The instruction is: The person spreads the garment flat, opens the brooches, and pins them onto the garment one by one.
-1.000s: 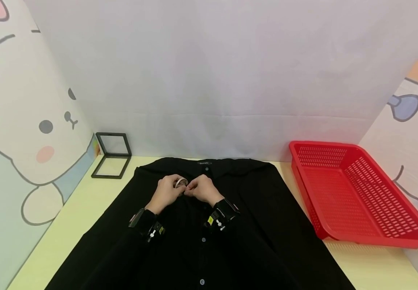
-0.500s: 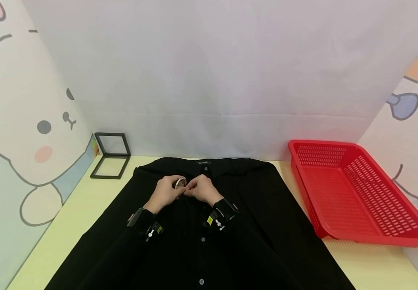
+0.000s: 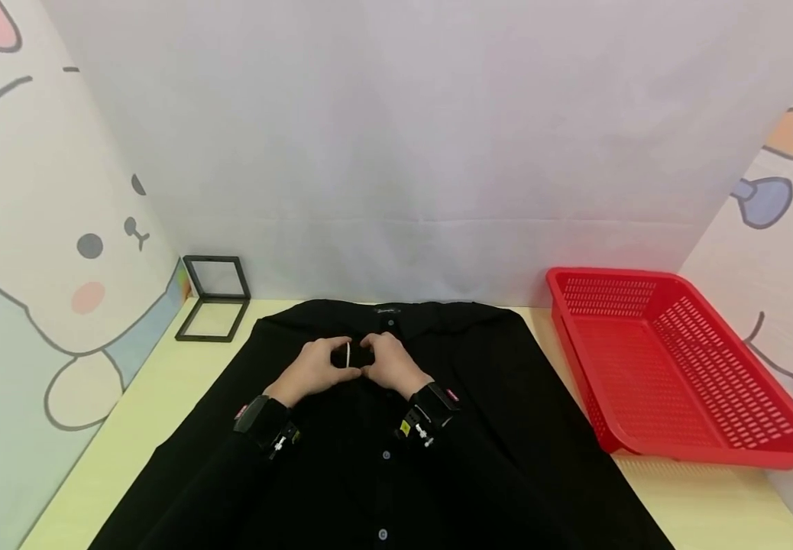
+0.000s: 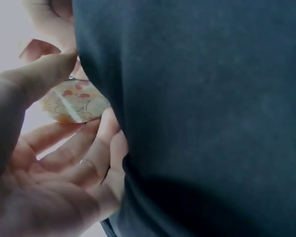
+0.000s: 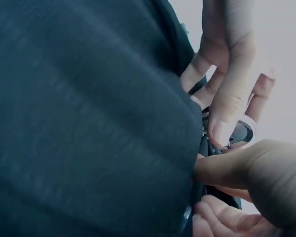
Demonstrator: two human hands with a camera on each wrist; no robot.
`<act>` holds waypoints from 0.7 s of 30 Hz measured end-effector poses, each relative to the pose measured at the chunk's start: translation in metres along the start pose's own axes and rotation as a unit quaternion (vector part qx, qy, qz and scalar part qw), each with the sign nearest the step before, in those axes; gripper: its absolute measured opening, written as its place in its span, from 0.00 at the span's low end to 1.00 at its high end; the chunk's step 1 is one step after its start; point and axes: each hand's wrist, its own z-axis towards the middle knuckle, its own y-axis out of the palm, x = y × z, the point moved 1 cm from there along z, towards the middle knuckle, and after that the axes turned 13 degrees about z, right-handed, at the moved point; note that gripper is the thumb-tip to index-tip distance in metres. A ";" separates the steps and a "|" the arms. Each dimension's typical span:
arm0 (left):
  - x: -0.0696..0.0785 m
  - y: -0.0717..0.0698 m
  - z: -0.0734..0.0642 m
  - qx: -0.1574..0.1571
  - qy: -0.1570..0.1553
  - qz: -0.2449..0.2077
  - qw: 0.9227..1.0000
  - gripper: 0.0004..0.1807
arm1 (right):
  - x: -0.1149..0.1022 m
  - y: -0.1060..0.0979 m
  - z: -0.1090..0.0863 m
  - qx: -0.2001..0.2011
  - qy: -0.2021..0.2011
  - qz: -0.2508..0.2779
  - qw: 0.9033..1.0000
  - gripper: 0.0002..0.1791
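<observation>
A round pin badge (image 4: 80, 104) with a cartoon print is at the front of a black button-up shirt (image 3: 493, 374), which is spread flat on the table. In the head view the badge stands edge-on as a thin pale line. My left hand (image 3: 310, 370) holds it between thumb and fingers; the right wrist view shows its silvery rim and dark back under the left thumb (image 5: 222, 132). My right hand (image 3: 393, 367) pinches the shirt's cloth beside the badge, its thumb tip close to the left thumb. Part of the badge is hidden by cloth and fingers.
A red perforated plastic basket (image 3: 644, 447) stands at the right. An open black frame with clear panes (image 3: 224, 296) stands at the back left by the wall. Shirt buttons (image 3: 386, 455) run down the middle. White cloth (image 3: 396, 153) hangs behind the pale yellow table (image 3: 128, 412).
The badge has turned from showing its round rim to edge-on. Both hands have arched their fingers wider around it, the thumbs now lower. Basket and frame have not moved.
</observation>
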 end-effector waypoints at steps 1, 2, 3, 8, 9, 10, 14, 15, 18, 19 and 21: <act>0.001 0.000 0.000 -0.001 -0.003 0.006 1.000 0.35 | -0.001 -0.001 -0.002 0.002 0.000 -0.017 1.000 0.27; 0.003 0.000 -0.001 0.001 -0.006 0.016 1.000 0.36 | -0.002 -0.002 -0.003 0.005 0.001 -0.031 1.000 0.28; 0.005 0.001 -0.001 0.002 -0.011 0.024 1.000 0.37 | -0.003 -0.003 -0.005 0.006 0.002 -0.045 0.999 0.29; 0.012 0.004 -0.007 0.017 -0.035 0.098 0.994 0.41 | -0.005 -0.005 -0.011 -0.003 -0.003 -0.087 0.996 0.30; 0.014 0.005 -0.008 0.020 -0.039 0.111 0.993 0.41 | -0.006 -0.005 -0.011 -0.005 -0.004 -0.090 0.996 0.29; 0.015 0.006 -0.009 0.024 -0.043 0.125 0.991 0.40 | -0.006 -0.004 -0.012 -0.008 -0.005 -0.094 0.995 0.29; 0.018 0.008 -0.012 0.028 -0.062 0.161 0.985 0.39 | -0.005 -0.004 -0.013 -0.016 -0.005 -0.120 0.993 0.29; 0.019 0.009 -0.013 0.028 -0.065 0.170 0.983 0.40 | -0.005 -0.004 -0.014 -0.016 -0.003 -0.126 0.992 0.29; 0.019 0.008 -0.016 0.024 -0.075 0.190 0.979 0.41 | -0.004 -0.004 -0.016 -0.015 -0.001 -0.141 0.990 0.28; 0.019 0.008 -0.018 0.020 -0.079 0.195 0.977 0.41 | -0.003 -0.005 -0.017 -0.015 0.000 -0.146 0.989 0.29; 0.019 0.007 -0.023 0.010 -0.085 0.203 0.976 0.42 | -0.002 -0.005 -0.021 -0.015 -0.003 -0.152 0.988 0.29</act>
